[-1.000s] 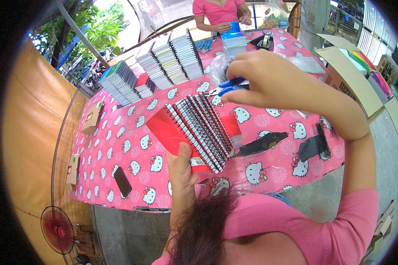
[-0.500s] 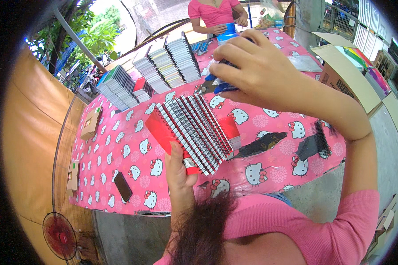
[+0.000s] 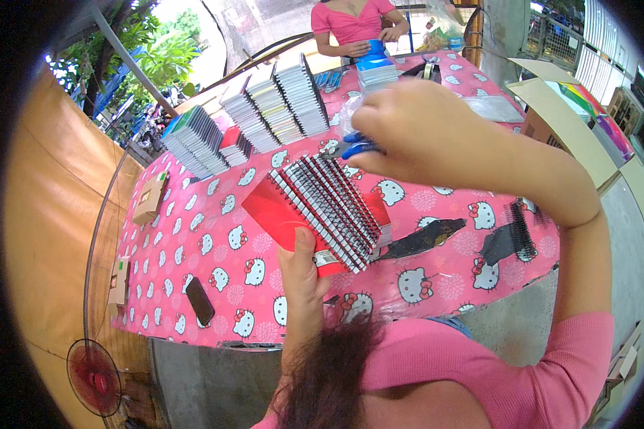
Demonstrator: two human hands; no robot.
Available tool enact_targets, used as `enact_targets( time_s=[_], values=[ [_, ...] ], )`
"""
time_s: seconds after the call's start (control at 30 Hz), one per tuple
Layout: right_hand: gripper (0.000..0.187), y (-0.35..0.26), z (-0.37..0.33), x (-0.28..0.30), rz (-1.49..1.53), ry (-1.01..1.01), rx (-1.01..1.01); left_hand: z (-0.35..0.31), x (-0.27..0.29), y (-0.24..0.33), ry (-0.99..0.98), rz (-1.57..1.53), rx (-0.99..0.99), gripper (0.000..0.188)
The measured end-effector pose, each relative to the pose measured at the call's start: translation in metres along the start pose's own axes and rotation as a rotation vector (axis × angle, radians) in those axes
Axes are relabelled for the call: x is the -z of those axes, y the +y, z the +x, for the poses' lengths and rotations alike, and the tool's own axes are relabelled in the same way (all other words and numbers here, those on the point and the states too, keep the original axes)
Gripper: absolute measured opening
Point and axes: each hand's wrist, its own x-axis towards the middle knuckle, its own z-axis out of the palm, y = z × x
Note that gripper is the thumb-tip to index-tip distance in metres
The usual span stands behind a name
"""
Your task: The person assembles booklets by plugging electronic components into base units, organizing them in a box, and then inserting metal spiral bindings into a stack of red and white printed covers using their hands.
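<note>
My left hand [image 3: 302,270] grips the near edge of a stack of red-covered spiral notebooks [image 3: 320,209] whose wire bindings face up, held tilted over the pink cartoon-cat tablecloth [image 3: 215,250]. My right hand [image 3: 415,125] is raised above the stack's far end, closed around a blue-handled tool [image 3: 356,146] whose tip points left over the bindings.
Rows of upright notebooks [image 3: 265,107] stand at the table's far side. Black binding coils [image 3: 514,236] lie at the right, a dark phone [image 3: 199,301] near the front left edge, small boxes [image 3: 149,200] at left. Another person in pink [image 3: 354,25] stands across; cardboard boxes [image 3: 572,114] sit right.
My right hand with the blue tool has moved slightly up and left over the bindings. The notebook stack has stayed in my left hand.
</note>
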Motion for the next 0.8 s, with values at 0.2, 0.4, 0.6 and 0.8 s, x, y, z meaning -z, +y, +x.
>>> enact_targets(
  time_s=[0.2,0.4,0.6,0.8],
  values=[
    [0.028,0.005,-0.001,0.001,0.476,-0.411,-0.439,-0.003,-0.003,0.005,0.034,-0.114,0.056,0.06],
    [0.036,0.017,-0.013,-0.015,-0.179,0.264,0.14,-0.001,0.0,0.003,0.03,-0.057,0.072,0.053],
    [0.043,0.016,-0.012,-0.024,-0.201,0.306,0.24,-0.002,-0.002,0.004,0.016,-0.091,0.079,0.053],
    [0.029,0.011,-0.004,-0.011,-0.04,0.122,0.129,-0.003,-0.006,0.005,0.01,-0.098,0.063,0.058]
  ],
)
